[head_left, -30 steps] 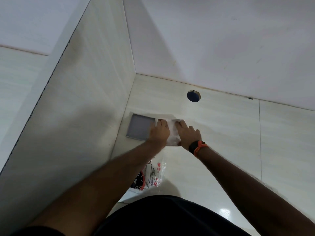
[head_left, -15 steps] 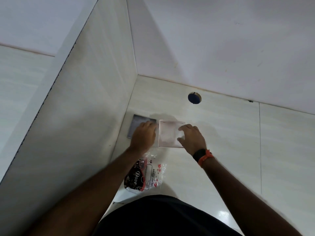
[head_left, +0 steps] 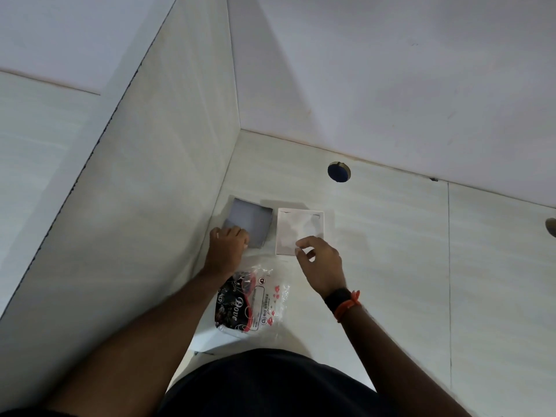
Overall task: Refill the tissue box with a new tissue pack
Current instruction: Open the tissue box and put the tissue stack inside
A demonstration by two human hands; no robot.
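Two square pieces side by side on the pale counter (head_left: 391, 251), close to the corner where the side wall (head_left: 150, 206) meets the back wall (head_left: 391, 85): a grey square piece (head_left: 251, 219) nearest the side wall, a white square piece (head_left: 299, 227) just to its right, a narrow gap between them. Which is the tissue box body and which its lid or base, impossible to tell. Left hand (head_left: 227, 249) on the near edge of the grey piece, fingers curled down over it, apparently touching or gripping that edge; grip not clearly visible. Right hand (head_left: 322, 264) above the near right corner of the white piece, fingers loosely bent, thumb and forefinger close together, holding nothing visible; contact with the piece uncertain. Black band with an orange strap (head_left: 343, 302) on the right wrist. Nearer the body, between the forearms, a crinkled clear plastic tissue pack wrapper (head_left: 252, 299) with black and red print, partly under the left forearm. Farther back, a round dark hole (head_left: 339, 172) in the counter by the back wall. Dark clothing (head_left: 270, 386) at the bottom edge.
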